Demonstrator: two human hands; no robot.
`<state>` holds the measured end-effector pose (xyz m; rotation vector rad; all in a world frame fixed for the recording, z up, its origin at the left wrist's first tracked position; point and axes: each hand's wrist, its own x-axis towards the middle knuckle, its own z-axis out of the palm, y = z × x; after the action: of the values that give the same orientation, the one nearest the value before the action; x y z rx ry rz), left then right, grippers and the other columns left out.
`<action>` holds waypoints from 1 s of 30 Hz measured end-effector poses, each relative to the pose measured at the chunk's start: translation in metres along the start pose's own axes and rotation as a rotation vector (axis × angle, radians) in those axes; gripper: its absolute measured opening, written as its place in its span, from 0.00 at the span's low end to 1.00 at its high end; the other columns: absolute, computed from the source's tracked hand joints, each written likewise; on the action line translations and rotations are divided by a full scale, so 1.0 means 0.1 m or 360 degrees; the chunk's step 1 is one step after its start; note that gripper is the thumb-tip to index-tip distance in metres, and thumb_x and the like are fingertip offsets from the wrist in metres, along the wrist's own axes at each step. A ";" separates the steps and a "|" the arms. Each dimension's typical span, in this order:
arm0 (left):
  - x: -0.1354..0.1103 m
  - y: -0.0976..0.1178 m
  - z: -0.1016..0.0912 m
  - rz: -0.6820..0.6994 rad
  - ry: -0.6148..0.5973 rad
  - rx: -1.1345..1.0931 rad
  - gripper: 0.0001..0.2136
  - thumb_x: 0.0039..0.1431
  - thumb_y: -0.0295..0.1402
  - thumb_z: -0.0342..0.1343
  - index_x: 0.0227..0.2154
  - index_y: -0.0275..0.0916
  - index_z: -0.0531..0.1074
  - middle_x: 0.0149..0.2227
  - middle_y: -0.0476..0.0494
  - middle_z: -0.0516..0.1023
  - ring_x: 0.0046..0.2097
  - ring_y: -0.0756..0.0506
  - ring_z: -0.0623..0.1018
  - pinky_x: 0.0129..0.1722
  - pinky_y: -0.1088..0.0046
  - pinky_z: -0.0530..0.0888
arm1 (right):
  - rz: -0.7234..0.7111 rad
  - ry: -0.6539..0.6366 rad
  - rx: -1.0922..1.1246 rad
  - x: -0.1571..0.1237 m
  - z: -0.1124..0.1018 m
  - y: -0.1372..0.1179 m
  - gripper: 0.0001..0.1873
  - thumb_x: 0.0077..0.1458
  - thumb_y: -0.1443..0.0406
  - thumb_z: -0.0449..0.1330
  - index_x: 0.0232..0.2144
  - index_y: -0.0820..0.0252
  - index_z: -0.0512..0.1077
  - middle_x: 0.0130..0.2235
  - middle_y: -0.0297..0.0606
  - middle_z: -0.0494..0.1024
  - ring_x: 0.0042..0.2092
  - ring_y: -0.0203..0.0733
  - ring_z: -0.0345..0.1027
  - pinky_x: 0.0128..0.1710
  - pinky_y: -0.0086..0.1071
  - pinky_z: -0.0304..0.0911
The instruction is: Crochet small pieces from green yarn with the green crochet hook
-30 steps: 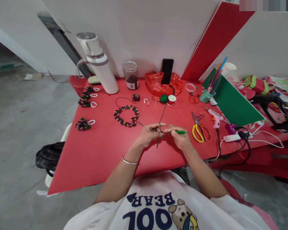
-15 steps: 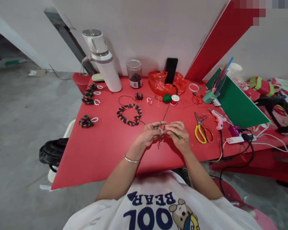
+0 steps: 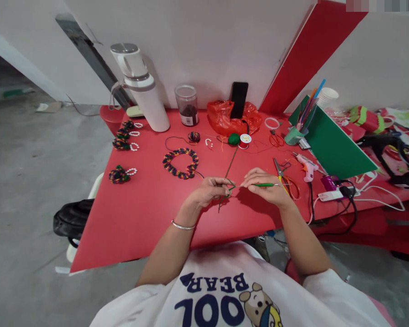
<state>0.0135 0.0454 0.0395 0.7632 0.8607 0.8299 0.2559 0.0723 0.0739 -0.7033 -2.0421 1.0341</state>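
Between the fingertips of my left hand is a strand of green yarn, which runs up the table to a green yarn ball; its short tail hangs below the fingers. My right hand grips a crochet hook with a green handle. The hook's thin metal shaft points left and reaches the yarn at my left fingertips. To the left of my hands lies a multicoloured crocheted ring, with a small multicoloured yarn ball above it.
Yellow-and-orange-handled scissors and a pink glue gun lie to the right, near a power strip. At the back stand a white flask, a jar and a phone. Beaded yarn pieces line the left side.
My right hand has moved right, away from my left hand, drawing the hook level and its shaft into view. The left hand still pinches the yarn. The view has shifted slightly.
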 end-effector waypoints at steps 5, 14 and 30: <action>0.00 -0.01 0.02 -0.0016 -0.0003 0.0037 0.18 0.34 0.32 0.74 0.32 0.31 0.83 0.21 0.45 0.76 0.19 0.56 0.62 0.21 0.76 0.52 | 0.0200 0.0126 0.0655 -0.07 0.18 0.14 0.10 0.58 0.53 0.67 0.33 0.50 0.84 0.34 0.37 0.85 0.40 0.47 0.76 0.53 0.48 0.67; 0.02 -0.02 0.10 0.0175 0.0185 -0.0056 0.23 0.36 0.28 0.73 0.41 0.33 0.83 0.22 0.50 0.74 0.21 0.56 0.63 0.23 0.76 0.56 | 0.0384 0.0732 0.0710 -0.10 0.79 0.30 0.13 0.55 0.49 0.68 0.34 0.47 0.83 0.40 0.37 0.85 0.48 0.49 0.78 0.57 0.48 0.69; 0.01 0.01 0.13 0.0224 0.0275 -0.0143 0.21 0.38 0.35 0.75 0.39 0.35 0.82 0.28 0.48 0.78 0.20 0.57 0.62 0.20 0.77 0.54 | 0.0279 0.0693 0.0382 -0.09 0.70 0.31 0.10 0.63 0.53 0.63 0.38 0.45 0.81 0.42 0.35 0.85 0.49 0.46 0.77 0.56 0.45 0.69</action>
<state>0.0246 0.0437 0.0453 0.6856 0.9238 1.0643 0.2096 0.0514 0.0161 -0.9017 -1.4783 1.0908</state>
